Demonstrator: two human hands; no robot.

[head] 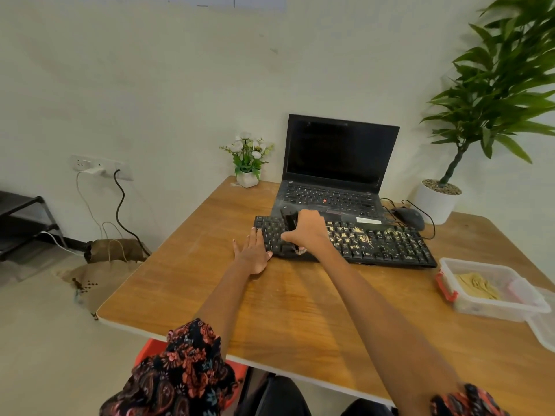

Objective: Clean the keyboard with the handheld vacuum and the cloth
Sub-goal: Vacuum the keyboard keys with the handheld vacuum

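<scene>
The wooden surface (300,310) fills the lower middle of the frame, and the black keyboard (375,244) lies across its far part, just below the open laptop (336,163) at centre. Yellowish crumbs cover the keys right of centre; the left end looks far cleaner, so the vacuuming seems to be running left to right, with most of the dirty stretch still to do.

The right hand (306,232) is curled round the dark handheld vacuum (289,223), which stands on the keys left of centre. Its nozzle is hidden under the hand, so it probably touches the keys, though I cannot be sure. The left hand (254,250) lies flat with straight fingers, part on the surface and part on the keyboard's left edge, holding nothing.

To do this well, keep that flat hand pressing so the keyboard does not slide, and draw the vacuum slowly along each row toward the right, overlapping passes. The tan cloth appears to sit in the clear box (468,283) at right of frame.
</scene>
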